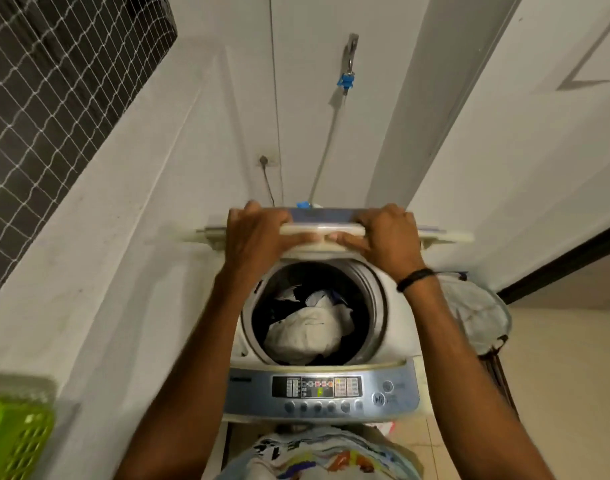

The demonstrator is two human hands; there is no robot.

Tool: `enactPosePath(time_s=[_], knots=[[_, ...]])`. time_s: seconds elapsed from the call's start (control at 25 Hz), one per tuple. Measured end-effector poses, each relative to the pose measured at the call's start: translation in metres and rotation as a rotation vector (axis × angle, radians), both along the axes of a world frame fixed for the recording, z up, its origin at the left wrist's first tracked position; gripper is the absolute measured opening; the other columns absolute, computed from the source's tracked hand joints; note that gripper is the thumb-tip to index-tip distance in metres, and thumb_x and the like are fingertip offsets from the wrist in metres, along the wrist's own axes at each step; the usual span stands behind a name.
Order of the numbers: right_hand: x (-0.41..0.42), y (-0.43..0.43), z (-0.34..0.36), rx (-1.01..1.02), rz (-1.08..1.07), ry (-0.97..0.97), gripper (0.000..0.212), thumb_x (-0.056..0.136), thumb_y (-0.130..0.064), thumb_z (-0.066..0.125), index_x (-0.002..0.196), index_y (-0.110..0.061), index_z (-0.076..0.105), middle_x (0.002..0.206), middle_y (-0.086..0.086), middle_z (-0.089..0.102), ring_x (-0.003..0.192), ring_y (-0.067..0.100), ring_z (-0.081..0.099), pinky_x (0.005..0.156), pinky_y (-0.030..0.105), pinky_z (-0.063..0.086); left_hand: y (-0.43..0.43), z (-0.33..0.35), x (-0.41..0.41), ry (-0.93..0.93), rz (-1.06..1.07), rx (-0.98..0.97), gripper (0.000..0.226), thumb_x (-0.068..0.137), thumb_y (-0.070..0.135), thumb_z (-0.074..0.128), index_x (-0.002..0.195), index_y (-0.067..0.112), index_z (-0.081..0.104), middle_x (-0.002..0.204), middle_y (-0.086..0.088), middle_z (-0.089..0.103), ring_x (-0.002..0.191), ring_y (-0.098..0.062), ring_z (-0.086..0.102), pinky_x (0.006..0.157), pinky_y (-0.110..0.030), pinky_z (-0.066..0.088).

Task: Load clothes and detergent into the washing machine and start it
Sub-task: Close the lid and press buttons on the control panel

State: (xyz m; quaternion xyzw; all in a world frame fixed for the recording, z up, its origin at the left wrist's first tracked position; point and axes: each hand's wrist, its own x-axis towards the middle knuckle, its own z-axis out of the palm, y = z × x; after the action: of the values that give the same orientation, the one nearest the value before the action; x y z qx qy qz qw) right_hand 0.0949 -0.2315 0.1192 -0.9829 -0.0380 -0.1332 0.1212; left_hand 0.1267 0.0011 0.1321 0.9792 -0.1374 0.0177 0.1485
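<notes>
Top-load washer (pixel 400 386) w/ lid (pixel 322 230) raised at back; white + dark clothes (pixel 307 330) piled in drum (pixel 372 296)

Left hand (pixel 258 233): centre frame, fingers curled over the raised lid (pixel 327 215) edge. Right hand (pixel 388 237): near it, same grip, dark band (pixel 414 278) at wrist. Both forearms bare, extended upward from the lower frame edge.

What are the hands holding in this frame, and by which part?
The raised lid. The left hand and the right hand each grip its near edge, either side of the middle.
</notes>
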Motion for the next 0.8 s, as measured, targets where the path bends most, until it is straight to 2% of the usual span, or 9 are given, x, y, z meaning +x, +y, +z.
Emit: enactPosePath(time_s=[0.12,0.2,0.28,0.32,0.4,0.48,0.52,0.64,0.8], knots=[[-0.074,0.007,-0.056,0.057,0.007,0.229,0.066,0.06,-0.096,0.042,0.069,-0.032,0.057,0.066,-0.009,0.059,0.082,0.021,0.052,0.077,0.038,0.04,0.018,-0.059,-0.075,0.074,-0.056,-0.028,0.063,0.063,0.092,0.051,0.07,0.03,0.055,0.077,0.013,0.056,0.091,-0.016,0.043,0.079,-0.036,0.031],[-0.114,0.016,-0.095,0.06,-0.015,0.408,0.063,0.057,-0.091,0.052,0.064,-0.029,0.049,0.067,-0.011,0.053,0.088,0.02,0.044,0.08,0.037,0.037,0.023,-0.107,-0.113,0.193,-0.065,0.004,0.061,0.061,0.09,0.056,0.069,0.029,0.05,0.079,0.015,0.057,0.093,-0.016,0.043,0.075,-0.034,0.025],[-0.139,0.028,-0.136,0.008,-0.004,0.508,0.049,0.064,-0.078,0.063,0.073,-0.03,0.058,0.077,-0.006,0.058,0.097,0.023,0.045,0.086,0.039,0.035,0.023,-0.151,-0.138,0.318,-0.067,0.066,0.054,0.065,0.083,0.059,0.079,0.031,0.055,0.095,0.014,0.06,0.105,-0.016,0.044,0.088,-0.035,0.029],[-0.147,0.032,-0.154,-0.011,-0.002,0.542,0.046,0.071,-0.073,0.064,0.085,-0.03,0.067,0.086,-0.003,0.063,0.101,0.026,0.046,0.089,0.04,0.034,0.021,-0.17,-0.145,0.36,-0.06,0.088,0.051,0.07,0.081,0.058,0.087,0.032,0.059,0.103,0.013,0.061,0.111,-0.017,0.044,0.097,-0.037,0.029],[-0.153,0.035,-0.184,0.011,-0.022,0.566,0.04,0.084,-0.062,0.058,0.103,-0.029,0.072,0.098,-0.003,0.068,0.106,0.027,0.048,0.093,0.039,0.033,0.02,-0.193,-0.148,0.398,-0.029,0.116,0.047,0.082,0.074,0.052,0.098,0.031,0.063,0.112,0.012,0.062,0.117,-0.019,0.045,0.106,-0.04,0.028],[-0.153,0.033,-0.2,0.053,-0.064,0.521,0.021,0.091,-0.04,0.059,0.102,-0.029,0.074,0.096,-0.005,0.07,0.102,0.028,0.05,0.087,0.035,0.035,0.018,-0.204,-0.145,0.392,0.006,0.141,0.043,0.092,0.064,0.044,0.103,0.03,0.068,0.116,0.011,0.064,0.118,-0.02,0.046,0.106,-0.04,0.028],[-0.153,0.033,-0.204,0.064,-0.073,0.508,0.017,0.088,-0.029,0.064,0.101,-0.028,0.075,0.095,-0.004,0.071,0.1,0.028,0.05,0.084,0.033,0.037,0.017,-0.208,-0.145,0.387,0.013,0.16,0.042,0.095,0.061,0.041,0.105,0.03,0.069,0.116,0.011,0.065,0.117,-0.02,0.047,0.105,-0.041,0.028],[-0.159,0.035,-0.21,0.165,-0.113,0.485,0.033,0.075,-0.004,0.072,0.103,-0.02,0.076,0.09,-0.001,0.071,0.096,0.031,0.048,0.078,0.034,0.045,0.014,-0.216,-0.15,0.357,0.041,0.181,0.038,0.1,0.052,0.038,0.104,0.031,0.07,0.116,0.009,0.067,0.116,-0.023,0.049,0.11,-0.044,0.024],[-0.164,0.037,-0.215,0.236,-0.138,0.448,0.041,0.074,0.003,0.071,0.11,-0.016,0.075,0.092,-0.001,0.071,0.095,0.03,0.048,0.076,0.028,0.036,0.011,-0.223,-0.159,0.32,0.057,0.099,0.035,0.101,0.048,0.042,0.101,0.029,0.071,0.111,0.004,0.069,0.114,-0.029,0.054,0.121,-0.05,0.014]])
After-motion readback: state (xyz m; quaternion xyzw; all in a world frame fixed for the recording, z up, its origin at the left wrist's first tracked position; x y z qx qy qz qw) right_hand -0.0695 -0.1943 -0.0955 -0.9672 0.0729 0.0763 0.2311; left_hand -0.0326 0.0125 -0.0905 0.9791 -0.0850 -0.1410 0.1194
